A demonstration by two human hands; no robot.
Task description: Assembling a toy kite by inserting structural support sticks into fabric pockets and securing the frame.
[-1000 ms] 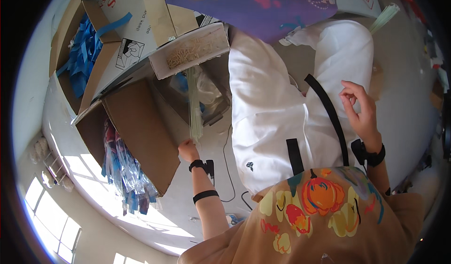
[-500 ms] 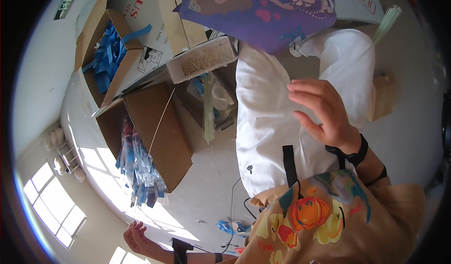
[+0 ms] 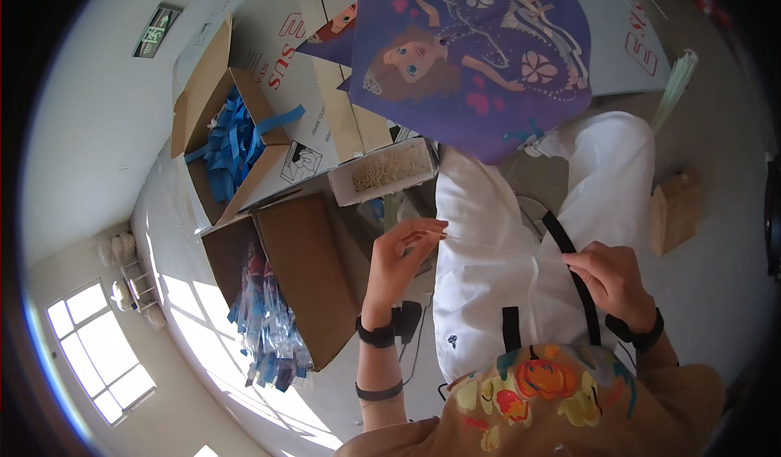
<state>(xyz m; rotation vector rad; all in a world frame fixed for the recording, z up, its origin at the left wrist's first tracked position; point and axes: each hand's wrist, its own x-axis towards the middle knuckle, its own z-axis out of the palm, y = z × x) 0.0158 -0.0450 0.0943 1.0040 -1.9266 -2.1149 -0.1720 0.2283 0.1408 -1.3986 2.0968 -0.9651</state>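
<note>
My left hand [image 3: 397, 262] pinches one end of a thin pale rod [image 3: 504, 250], which stretches across my white trousers. At its other end, my right hand [image 3: 608, 279] has thumb and fingers closed on it. Whether the rod is stiff or bends like a cord is hard to tell, it is so fine. Beyond both hands a purple printed sheet [image 3: 480, 123] with a cartoon figure lies over the work surface, its near corner by my knees. A small open box [image 3: 382, 192] of short tan pieces is just past my left hand.
To the left, an open carton [image 3: 195, 131] holds blue ribbon strips [image 3: 232, 152]. Below it, a brown box [image 3: 305, 270] has clear plastic packets [image 3: 272, 327] spilling out. A bundle of pale green rods [image 3: 675, 91] stands at right, near a small brown carton [image 3: 675, 213].
My left hand has come from the far lower left to over my lap, bringing the rod. My right hand has moved lower right and closed on it. The view has tilted.
</note>
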